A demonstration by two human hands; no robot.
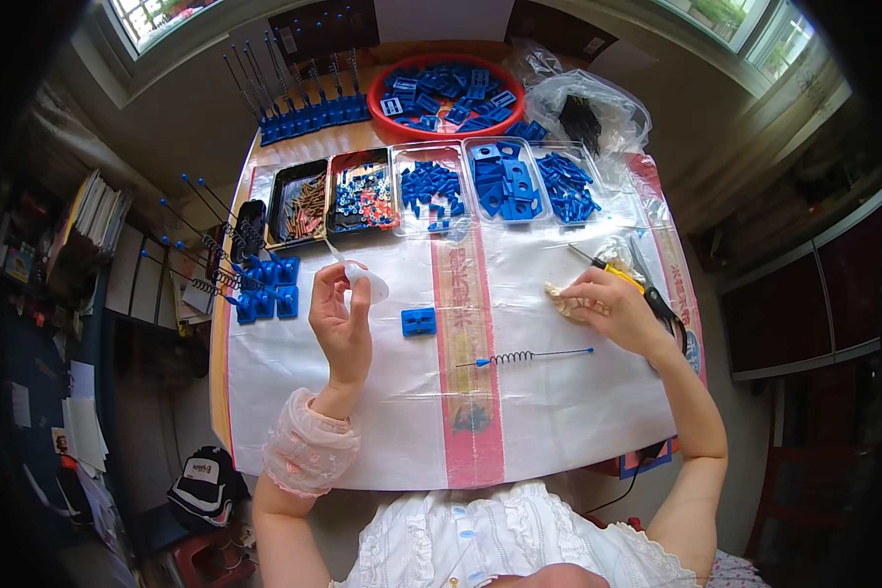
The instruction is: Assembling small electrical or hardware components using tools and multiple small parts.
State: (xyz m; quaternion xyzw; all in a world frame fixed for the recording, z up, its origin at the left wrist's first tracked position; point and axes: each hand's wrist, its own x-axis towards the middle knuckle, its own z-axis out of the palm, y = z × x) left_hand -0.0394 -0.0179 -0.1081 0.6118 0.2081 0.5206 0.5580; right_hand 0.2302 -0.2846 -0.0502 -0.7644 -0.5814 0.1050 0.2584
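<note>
- Pinched in the left hand [339,328] is a small white bottle [372,285]; its thin nozzle [334,252] seems to point to about eleven o'clock.
- Closed also is the right hand [617,308], on a crumpled cream scrap [562,301] at its nine o'clock; whether cloth or paper, I cannot tell.
- For good handling, I think, the bottle should be held softly, so nothing is squeezed out by mistake.
- At three o'clock from the left hand lies the blue block [418,322], untouched; at four o'clock from that, apart, the spring rod [519,359].
- Better to keep the nozzle clear of both.
</note>
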